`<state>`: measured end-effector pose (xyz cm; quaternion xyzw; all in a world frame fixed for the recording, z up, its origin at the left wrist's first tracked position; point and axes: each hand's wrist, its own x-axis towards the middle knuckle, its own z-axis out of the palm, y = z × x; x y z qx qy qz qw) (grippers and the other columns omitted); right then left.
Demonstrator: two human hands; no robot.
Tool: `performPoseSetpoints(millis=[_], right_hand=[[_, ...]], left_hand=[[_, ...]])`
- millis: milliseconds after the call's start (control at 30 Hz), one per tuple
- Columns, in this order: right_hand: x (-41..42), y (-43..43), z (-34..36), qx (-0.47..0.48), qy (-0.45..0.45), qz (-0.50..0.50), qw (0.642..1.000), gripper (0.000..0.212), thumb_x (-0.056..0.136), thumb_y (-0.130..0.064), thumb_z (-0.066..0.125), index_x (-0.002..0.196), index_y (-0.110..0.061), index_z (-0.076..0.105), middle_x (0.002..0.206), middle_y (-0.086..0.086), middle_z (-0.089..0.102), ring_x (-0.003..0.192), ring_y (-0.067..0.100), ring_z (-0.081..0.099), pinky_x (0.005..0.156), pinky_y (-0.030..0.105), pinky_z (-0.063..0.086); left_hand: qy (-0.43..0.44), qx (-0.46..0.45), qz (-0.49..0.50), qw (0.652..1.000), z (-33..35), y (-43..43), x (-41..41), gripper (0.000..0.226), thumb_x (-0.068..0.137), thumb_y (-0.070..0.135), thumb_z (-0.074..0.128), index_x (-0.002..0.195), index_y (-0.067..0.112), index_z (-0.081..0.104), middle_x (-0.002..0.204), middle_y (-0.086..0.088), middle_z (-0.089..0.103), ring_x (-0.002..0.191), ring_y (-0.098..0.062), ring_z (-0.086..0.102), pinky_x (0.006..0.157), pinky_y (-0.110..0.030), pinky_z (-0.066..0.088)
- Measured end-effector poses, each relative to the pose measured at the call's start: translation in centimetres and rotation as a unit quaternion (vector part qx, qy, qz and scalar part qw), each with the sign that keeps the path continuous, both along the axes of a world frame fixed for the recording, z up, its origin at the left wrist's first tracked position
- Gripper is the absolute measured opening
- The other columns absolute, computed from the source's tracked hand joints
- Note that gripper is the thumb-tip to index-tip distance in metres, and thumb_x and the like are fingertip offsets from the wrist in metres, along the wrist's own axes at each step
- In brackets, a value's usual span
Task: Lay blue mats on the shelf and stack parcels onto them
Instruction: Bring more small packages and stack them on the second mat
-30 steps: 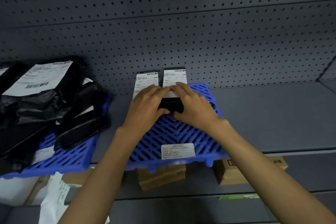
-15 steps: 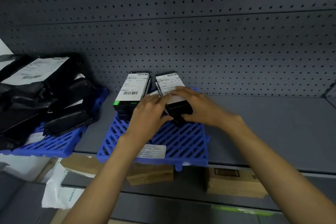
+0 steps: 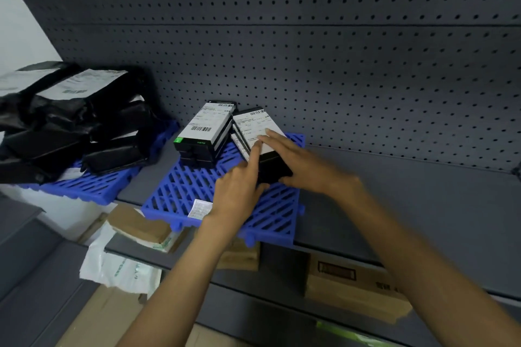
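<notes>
A blue slatted mat (image 3: 197, 189) lies on the grey shelf (image 3: 408, 205), its front edge overhanging. Two stacks of black boxed parcels with white labels stand at its back: the left stack (image 3: 204, 132) and the right stack (image 3: 253, 132). My left hand (image 3: 239, 186) presses the near left side of the right stack, index finger up along its label. My right hand (image 3: 304, 163) lies flat over its top and right side. A second blue mat (image 3: 95, 186) at the left carries a pile of black bagged parcels (image 3: 70, 121).
A pegboard back wall (image 3: 338, 65) rises behind the shelf. The lower shelf holds brown cardboard boxes (image 3: 352, 287), a taped brown parcel (image 3: 138, 224) and a white plastic bag (image 3: 118, 267). A small white label (image 3: 198, 208) sits on the middle mat's front.
The view has swung right and nearer. Both hands have stayed on the right stack, which now sits turned at an angle beside the left stack.
</notes>
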<state>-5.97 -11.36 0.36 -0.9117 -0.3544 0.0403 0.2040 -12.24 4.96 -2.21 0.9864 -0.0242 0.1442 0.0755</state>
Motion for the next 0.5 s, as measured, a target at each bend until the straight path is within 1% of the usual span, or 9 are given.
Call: performPoseSetpoints(millis=[33,100,167,267,333,433,500], right_hand=[[-0.1,0.0,-0.1,0.007,-0.003,-0.002,1.0,0.101,0.083,-0.002,0.068,0.156,-0.034,0.006,0.163,-0.018,-0.007,0.149,0.015,0.018,0.108,0.05,0.039],[-0.4,0.0,-0.2,0.017,-0.011,-0.008,1.0,0.1,0.083,0.0,0.068,0.157,-0.032,0.008,0.164,-0.015,-0.004,0.149,0.016,0.019,0.108,0.051,0.038],[-0.7,0.2,-0.3,0.013,-0.02,-0.013,1.0,0.099,0.083,0.0,0.067,0.157,-0.031,0.008,0.164,-0.013,-0.003,0.148,0.017,0.022,0.108,0.049,0.039],[-1.1,0.9,-0.4,0.003,-0.028,-0.022,0.999,0.099,0.085,-0.001,0.067,0.157,-0.029,0.005,0.165,-0.01,-0.004,0.148,0.02,0.021,0.111,0.048,0.035],[-1.4,1.5,-0.5,-0.005,-0.038,-0.023,0.999,0.099,0.086,0.001,0.065,0.157,-0.029,0.003,0.165,-0.008,-0.005,0.146,0.023,0.025,0.111,0.048,0.033],[-1.4,1.9,-0.6,-0.005,-0.04,-0.018,0.999,0.097,0.087,0.002,0.064,0.157,-0.029,0.003,0.165,-0.008,-0.006,0.144,0.026,0.029,0.109,0.047,0.036],[-1.2,1.8,-0.7,0.006,-0.035,-0.017,0.999,0.096,0.088,0.001,0.064,0.157,-0.03,0.006,0.165,-0.009,-0.005,0.143,0.027,0.032,0.108,0.047,0.039]], left_hand=[[-0.001,-0.009,0.001,1.0,-0.1,-0.2,0.0,0.087,0.093,0.04,0.062,0.156,0.026,0.003,0.1,-0.009,0.065,0.083,-0.03,0.066,0.056,-0.037,0.043],[-0.001,-0.025,-0.006,1.0,0.0,-0.1,0.1,0.084,0.094,0.033,0.063,0.155,0.024,0.007,0.097,-0.011,0.065,0.081,-0.033,0.066,0.055,-0.038,0.044],[0.002,-0.032,-0.015,0.999,0.2,0.3,0.1,0.083,0.093,0.029,0.065,0.155,0.023,0.009,0.085,-0.009,0.061,0.075,-0.034,0.065,0.053,-0.036,0.041],[0.008,-0.04,-0.036,0.999,0.5,1.4,0.0,0.084,0.092,0.022,0.066,0.154,0.025,0.01,0.063,0.001,0.047,0.055,-0.027,0.055,0.045,-0.033,0.037],[0.01,-0.063,-0.047,0.997,0.6,2.5,0.2,0.083,0.091,0.016,0.068,0.152,0.028,0.013,0.057,0.0,0.045,0.049,-0.024,0.05,0.043,-0.036,0.038],[0.014,-0.084,-0.067,0.994,1.0,3.9,0.4,0.083,0.089,0.009,0.069,0.15,0.033,0.019,0.058,0.002,0.045,0.052,-0.024,0.052,0.048,-0.041,0.045],[0.011,-0.072,-0.071,0.995,1.6,4.4,0.3,0.082,0.087,0.009,0.07,0.148,0.037,0.023,0.066,0.005,0.051,0.063,-0.026,0.059,0.055,-0.041,0.05]])
